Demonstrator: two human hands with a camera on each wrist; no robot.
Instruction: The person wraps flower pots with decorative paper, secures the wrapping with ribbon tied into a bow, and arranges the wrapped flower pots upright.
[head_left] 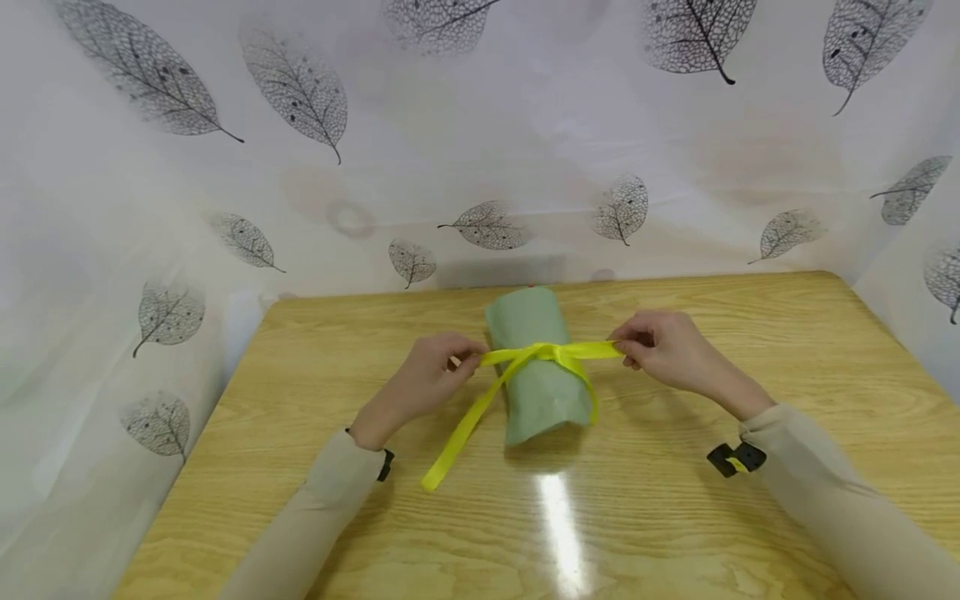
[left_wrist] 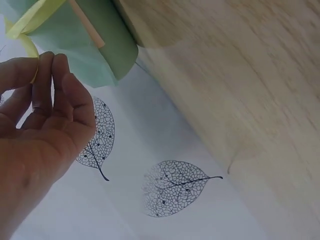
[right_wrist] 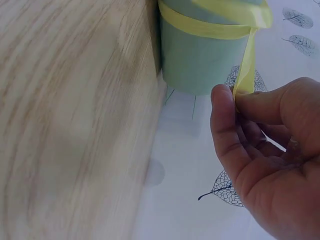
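A roll of pale green wrapping paper (head_left: 546,396) lies on the table, its length running away from me. Around its middle goes a yellow ribbon (head_left: 461,437), crossed and looped into a bow on top. Left of the roll, my left hand (head_left: 433,371) pinches one part of the ribbon between thumb and fingertips. On the other side, my right hand (head_left: 675,354) pinches another part, and the ribbon is stretched between both hands. One loose tail hangs toward the front left, over the wood. What the paper encloses is hidden, though thin green stems (right_wrist: 194,106) poke out in the right wrist view.
The wooden table (head_left: 285,433) has a light reflection near its front. Behind it and at both sides hangs a white cloth (head_left: 525,150) printed with dark leaves. Dark straps (head_left: 737,459) sit at my wrists.
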